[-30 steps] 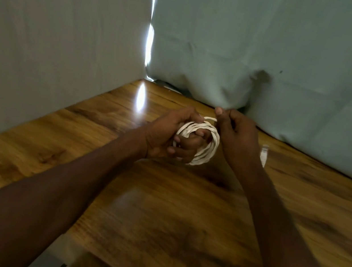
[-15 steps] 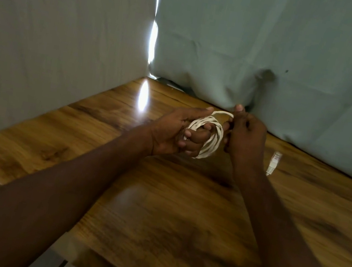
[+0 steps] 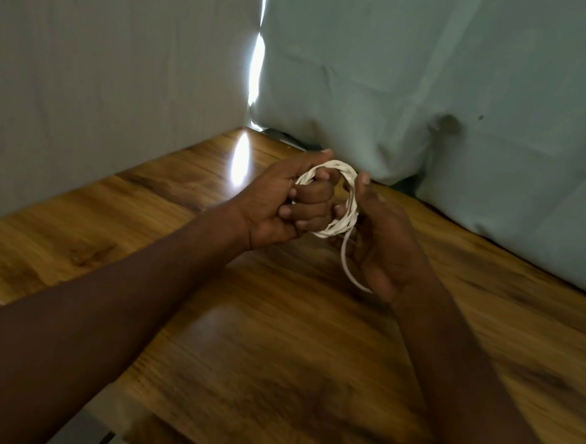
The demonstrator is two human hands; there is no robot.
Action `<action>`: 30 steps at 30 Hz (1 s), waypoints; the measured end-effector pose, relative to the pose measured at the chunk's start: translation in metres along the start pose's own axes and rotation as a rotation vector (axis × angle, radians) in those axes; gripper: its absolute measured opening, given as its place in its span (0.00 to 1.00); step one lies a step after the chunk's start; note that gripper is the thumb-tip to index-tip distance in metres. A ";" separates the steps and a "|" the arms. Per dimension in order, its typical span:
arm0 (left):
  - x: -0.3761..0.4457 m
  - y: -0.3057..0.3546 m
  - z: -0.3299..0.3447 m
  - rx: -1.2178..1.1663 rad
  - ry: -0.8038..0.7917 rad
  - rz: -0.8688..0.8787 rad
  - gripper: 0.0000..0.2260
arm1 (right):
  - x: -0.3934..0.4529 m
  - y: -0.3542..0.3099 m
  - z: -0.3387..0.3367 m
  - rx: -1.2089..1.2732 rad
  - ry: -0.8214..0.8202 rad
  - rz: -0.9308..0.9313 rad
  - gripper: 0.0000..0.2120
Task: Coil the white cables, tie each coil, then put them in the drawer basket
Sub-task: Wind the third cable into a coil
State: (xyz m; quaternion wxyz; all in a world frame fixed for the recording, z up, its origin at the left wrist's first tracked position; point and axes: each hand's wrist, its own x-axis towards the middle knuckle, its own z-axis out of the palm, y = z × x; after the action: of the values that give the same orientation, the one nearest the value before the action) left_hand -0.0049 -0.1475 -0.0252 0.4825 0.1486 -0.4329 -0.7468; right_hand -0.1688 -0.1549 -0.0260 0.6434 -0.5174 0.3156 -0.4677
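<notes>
A white cable coil (image 3: 340, 226) is held in the air above the far part of the wooden table. My left hand (image 3: 286, 205) grips the coil with its fingers curled through the ring. My right hand (image 3: 382, 237) pinches the coil's right side between thumb and fingers. A loose tail of the cable (image 3: 348, 265) runs down from the coil across my right palm. The drawer basket is not in view.
The wooden table (image 3: 260, 353) spreads below my arms; its left edge runs diagonally at the lower left. Pale cloth sheets (image 3: 466, 76) hang close behind and to the left, with a bright slit of light between them.
My right hand has dropped from the top of the coil to its right side, and the cable tail now hangs across that palm. The cable's connector end on the table is out of sight.
</notes>
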 end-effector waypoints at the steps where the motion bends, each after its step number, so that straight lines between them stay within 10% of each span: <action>1: -0.001 0.001 0.000 -0.029 0.001 0.014 0.15 | -0.001 -0.001 0.003 0.082 -0.033 0.004 0.16; 9: 0.002 0.001 0.001 -0.052 0.020 0.047 0.18 | 0.001 -0.004 -0.001 0.094 -0.151 -0.019 0.28; 16: 0.001 0.001 0.002 0.024 0.063 0.016 0.17 | 0.004 0.001 -0.005 -0.178 -0.017 -0.105 0.12; 30: 0.002 -0.007 0.006 0.252 0.060 0.065 0.18 | 0.000 0.005 -0.006 -0.212 0.122 -0.088 0.15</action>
State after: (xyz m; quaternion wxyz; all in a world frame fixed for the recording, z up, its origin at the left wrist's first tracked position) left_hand -0.0139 -0.1452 -0.0267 0.4969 0.2160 -0.5132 -0.6657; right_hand -0.1730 -0.1575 -0.0327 0.5435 -0.5664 0.3787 -0.4902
